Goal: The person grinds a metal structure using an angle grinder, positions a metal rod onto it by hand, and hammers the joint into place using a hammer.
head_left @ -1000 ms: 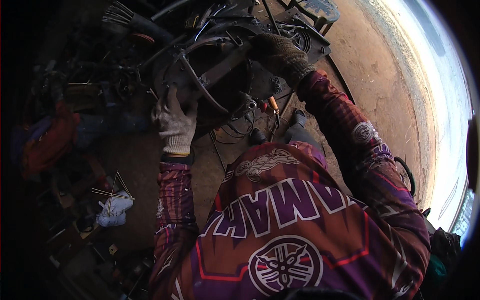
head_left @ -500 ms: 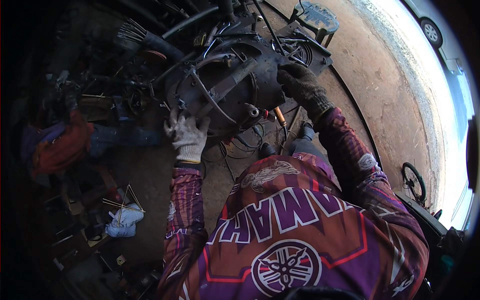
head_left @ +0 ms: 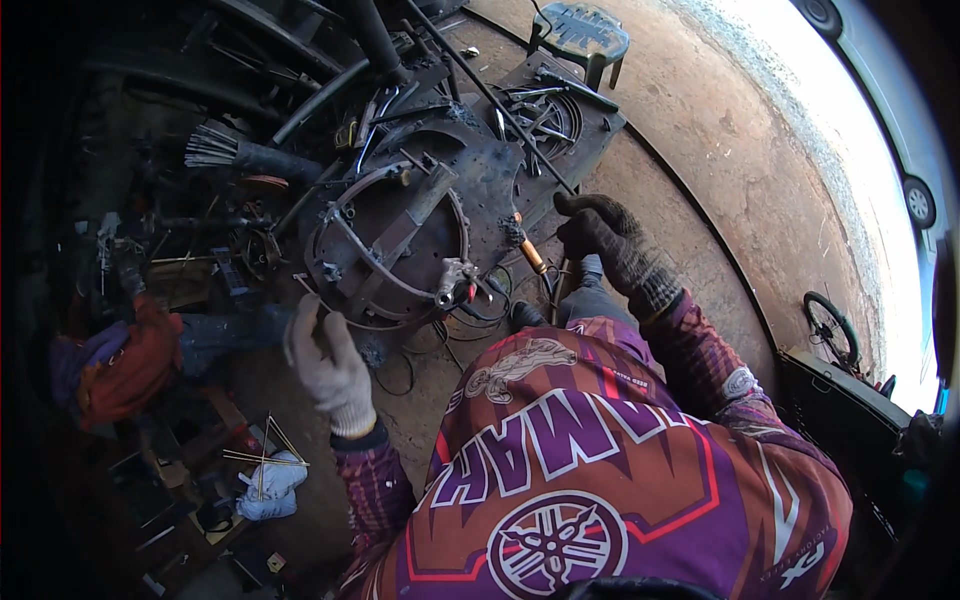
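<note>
Fingers (head_left: 302,325) of gloved left hand (head_left: 334,372) spread apart, nothing seen between them. Fingers of gloved right hand (head_left: 614,245) curled — cannot tell if they clamp anything. Ringed metal frame (head_left: 420,208) lies between both hands, beyond left fingertips; neither hand visibly steadies it. One-sided push may shift it, I judge. Orange-handled tool (head_left: 531,256) just left of right fingers: careless sweep could knock it. Long dark rod (head_left: 491,96) ends near right fingertips — glove may snag its tip.
</note>
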`<action>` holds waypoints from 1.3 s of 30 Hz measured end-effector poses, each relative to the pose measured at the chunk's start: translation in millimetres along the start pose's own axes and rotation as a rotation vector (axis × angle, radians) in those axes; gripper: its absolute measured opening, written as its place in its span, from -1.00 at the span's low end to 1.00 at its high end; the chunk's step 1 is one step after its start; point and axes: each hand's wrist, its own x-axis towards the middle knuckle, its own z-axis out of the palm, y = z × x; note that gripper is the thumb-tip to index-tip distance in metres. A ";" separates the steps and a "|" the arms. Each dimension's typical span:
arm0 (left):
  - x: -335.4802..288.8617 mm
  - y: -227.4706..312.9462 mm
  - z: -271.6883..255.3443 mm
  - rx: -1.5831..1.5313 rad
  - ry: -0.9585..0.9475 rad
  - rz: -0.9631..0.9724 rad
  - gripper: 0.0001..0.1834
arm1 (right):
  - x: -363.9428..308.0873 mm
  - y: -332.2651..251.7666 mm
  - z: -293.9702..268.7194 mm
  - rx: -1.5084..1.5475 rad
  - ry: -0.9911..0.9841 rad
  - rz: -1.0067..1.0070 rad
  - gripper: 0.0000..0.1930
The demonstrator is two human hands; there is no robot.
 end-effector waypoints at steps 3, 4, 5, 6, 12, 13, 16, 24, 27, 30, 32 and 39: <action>30.1 82.7 -25.8 -0.093 0.027 0.069 -0.70 | -7.4 -67.9 11.9 -0.518 -0.325 -0.378 -0.51; 46.4 109.3 -24.6 -0.124 -0.093 0.259 -0.69 | -2.5 -90.3 15.5 -0.675 -0.438 -0.504 -0.52; 63.0 133.0 -17.1 -0.152 -0.215 0.446 -0.68 | 3.7 -107.2 20.7 -0.830 -0.552 -0.633 -0.53; 78.1 153.4 2.2 -0.221 -0.367 0.522 -0.66 | 7.3 -116.6 26.4 -0.833 -0.547 -0.623 -0.53; 94.7 219.3 59.3 -0.205 -0.701 0.606 -0.67 | 30.1 -97.7 3.9 -0.897 -0.706 -0.910 -0.65; 92.7 218.5 64.7 -0.183 -0.686 0.618 -0.64 | 29.9 -99.8 -0.5 -0.888 -0.712 -0.907 -0.65; 82.4 223.8 89.4 -0.207 -0.620 0.572 -0.61 | 32.6 -119.1 -8.2 -1.048 -0.684 -0.523 -0.67; 72.0 232.5 132.1 -0.178 -0.532 0.298 -0.79 | 67.8 -84.7 -24.1 -0.849 -0.693 -0.607 -0.71; 65.9 237.2 144.3 -0.076 -0.572 0.125 -0.78 | 79.2 -77.4 -29.6 -0.678 -0.763 -0.508 -0.69; 75.3 246.6 142.6 -0.009 -0.589 0.177 -0.76 | 118.2 -71.0 -41.1 -0.942 -0.913 -0.176 -0.64; 96.2 261.3 125.8 -0.036 -0.640 0.212 -0.73 | 166.2 21.8 -91.9 -0.656 -0.423 -0.293 -0.60; 139.2 191.5 61.9 0.277 -0.500 0.171 -0.68 | 334.0 50.1 -213.7 -1.376 -0.008 0.065 -0.37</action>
